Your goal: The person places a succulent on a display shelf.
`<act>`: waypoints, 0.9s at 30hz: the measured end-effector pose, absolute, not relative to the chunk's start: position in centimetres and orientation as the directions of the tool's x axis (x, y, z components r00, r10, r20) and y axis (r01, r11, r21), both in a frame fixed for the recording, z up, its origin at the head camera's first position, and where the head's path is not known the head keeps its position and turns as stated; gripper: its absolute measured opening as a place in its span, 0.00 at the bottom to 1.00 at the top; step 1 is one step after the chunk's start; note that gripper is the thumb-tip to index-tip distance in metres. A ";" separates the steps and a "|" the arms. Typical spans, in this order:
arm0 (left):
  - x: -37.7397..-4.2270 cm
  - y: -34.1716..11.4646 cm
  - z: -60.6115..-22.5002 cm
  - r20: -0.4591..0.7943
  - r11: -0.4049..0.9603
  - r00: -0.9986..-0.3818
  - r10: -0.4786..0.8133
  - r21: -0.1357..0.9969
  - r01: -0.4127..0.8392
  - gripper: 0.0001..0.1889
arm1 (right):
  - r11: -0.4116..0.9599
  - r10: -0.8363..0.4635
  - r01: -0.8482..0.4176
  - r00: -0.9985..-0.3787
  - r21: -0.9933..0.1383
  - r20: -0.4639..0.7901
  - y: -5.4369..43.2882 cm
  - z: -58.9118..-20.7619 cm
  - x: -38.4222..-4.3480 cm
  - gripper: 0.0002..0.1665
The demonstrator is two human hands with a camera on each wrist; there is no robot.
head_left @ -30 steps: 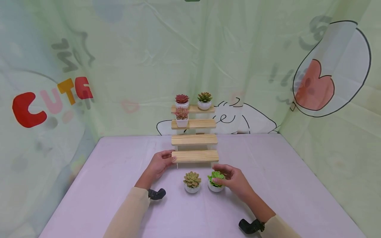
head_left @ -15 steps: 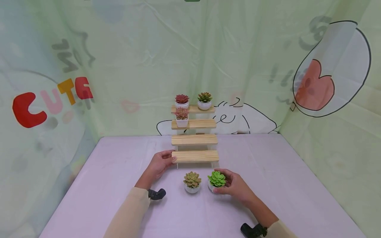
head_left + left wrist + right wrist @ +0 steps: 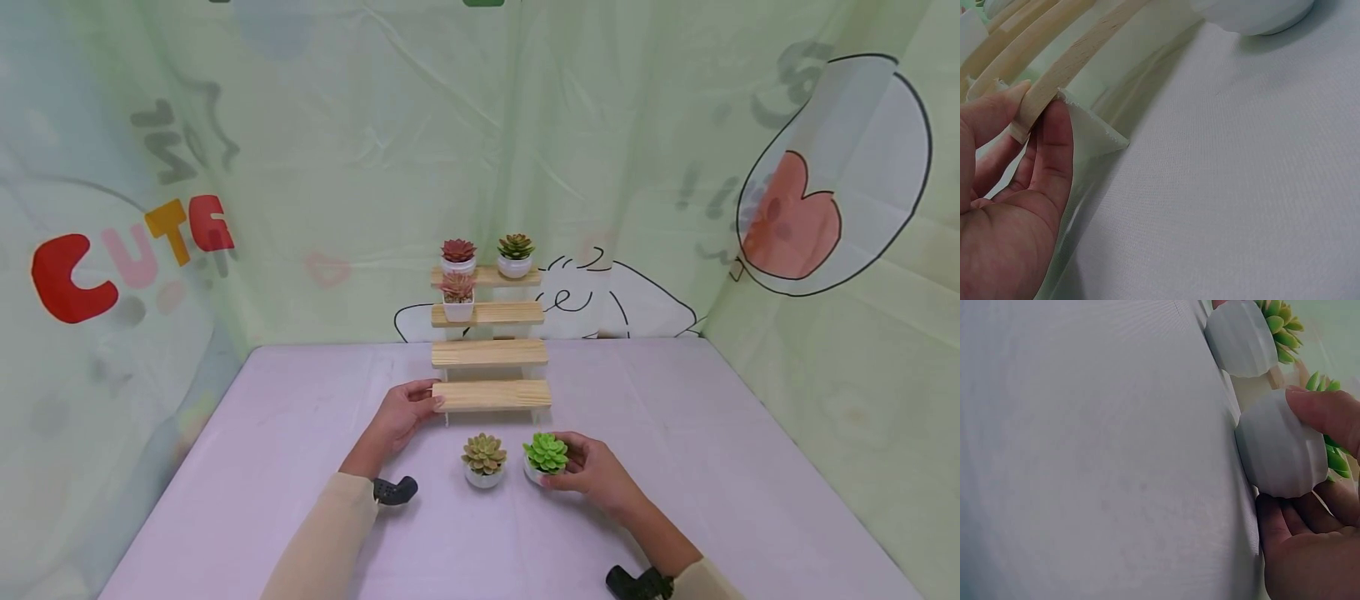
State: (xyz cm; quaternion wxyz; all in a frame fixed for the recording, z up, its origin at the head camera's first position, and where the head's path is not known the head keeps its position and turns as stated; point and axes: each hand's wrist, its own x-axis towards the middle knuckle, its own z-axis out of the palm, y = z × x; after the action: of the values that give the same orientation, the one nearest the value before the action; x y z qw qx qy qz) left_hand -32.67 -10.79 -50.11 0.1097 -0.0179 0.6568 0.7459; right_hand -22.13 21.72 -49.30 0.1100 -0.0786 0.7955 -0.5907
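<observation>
A four-tier wooden plant stand (image 3: 491,395) is in the middle of the table. My left hand (image 3: 405,414) pinches the left end of its lowest board, thumb on top and fingers beneath, as the left wrist view shows on the board (image 3: 1054,75). At the front right, my right hand (image 3: 596,471) grips the white pot of a bright green succulent (image 3: 546,452). In the right wrist view, thumb and fingers are around that pot (image 3: 1282,447), which sits at the table surface. Left of it stands an olive-green succulent (image 3: 483,454) in a white pot, untouched.
On the top board stand a dark red succulent (image 3: 458,252) and a green one with reddish tips (image 3: 515,254). A pinkish succulent (image 3: 458,296) in a square pot is on the second board. Printed curtains surround the pale tablecloth (image 3: 300,433).
My right hand has come down from the leaves of the bright green succulent to the side of its pot and closed around it. My left hand keeps its place on the stand.
</observation>
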 end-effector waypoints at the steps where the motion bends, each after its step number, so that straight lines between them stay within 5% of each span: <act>1: -32.7 -10.8 -50.1 -0.172 -0.111 -0.975 0.140 0.976 -0.188 0.26 | 0.288 -0.250 0.011 -0.964 -0.958 -0.086 21.7 -49.3 -22.1 0.47; 27: -32.7 -10.8 -50.1 -0.194 -0.120 -0.972 0.131 0.970 -0.210 0.27 | 0.262 -0.229 -0.010 -0.972 -0.965 -0.052 21.8 -49.8 -22.5 0.44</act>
State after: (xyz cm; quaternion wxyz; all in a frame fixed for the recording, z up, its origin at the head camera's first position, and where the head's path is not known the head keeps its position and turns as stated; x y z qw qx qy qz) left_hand -32.71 -10.82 -50.11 0.1141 -0.0300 0.6536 0.7476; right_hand -22.46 21.78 -49.78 0.0909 -0.0754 0.7891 -0.6028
